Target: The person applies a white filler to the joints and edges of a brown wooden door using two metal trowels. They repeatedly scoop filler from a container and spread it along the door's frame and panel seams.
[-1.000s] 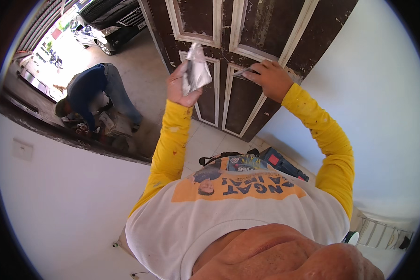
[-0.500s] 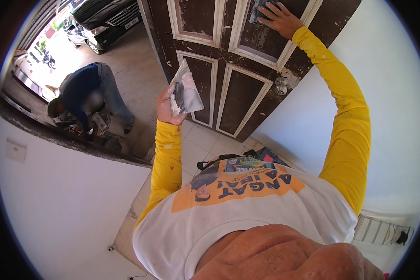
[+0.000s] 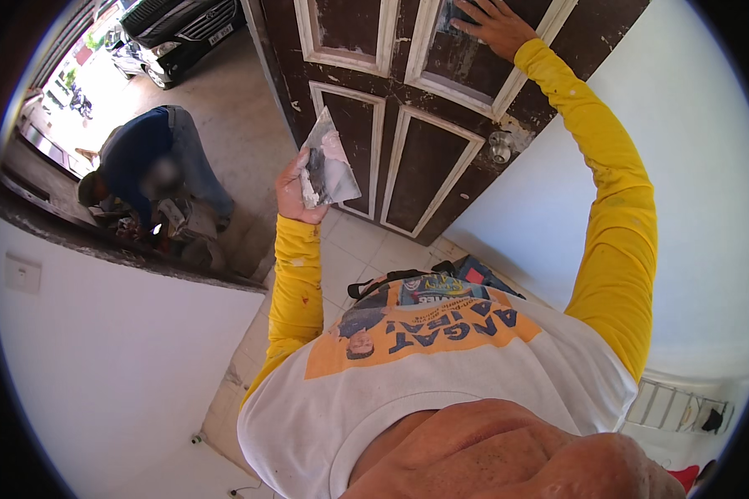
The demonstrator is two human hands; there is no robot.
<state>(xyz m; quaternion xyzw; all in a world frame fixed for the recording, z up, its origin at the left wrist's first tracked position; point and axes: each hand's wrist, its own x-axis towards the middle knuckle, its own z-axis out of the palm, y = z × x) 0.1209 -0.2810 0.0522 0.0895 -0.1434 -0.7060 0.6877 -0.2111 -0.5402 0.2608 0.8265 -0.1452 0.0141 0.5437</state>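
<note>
My left hand (image 3: 295, 190) grips a flat metal plate (image 3: 327, 169) smeared with white filler, held up in front of a dark brown panelled door (image 3: 424, 154). My right hand (image 3: 495, 25) reaches high and presses a small scraper (image 3: 449, 17) against an upper door panel; most of that tool is hidden under my fingers. White filler lines the panel edges. A round metal door knob (image 3: 500, 146) sits below my right forearm. Both arms wear yellow sleeves.
White walls (image 3: 100, 349) stand on both sides. Another person (image 3: 146, 166) crouches outside the doorway over tools on concrete. A dark car (image 3: 175, 29) is parked beyond. A bag (image 3: 466, 279) lies on the tiled floor near my feet. A wall switch (image 3: 22, 273) sits at left.
My right hand rose from beside the plate to the upper door panel. My left hand lowered slightly with the plate.
</note>
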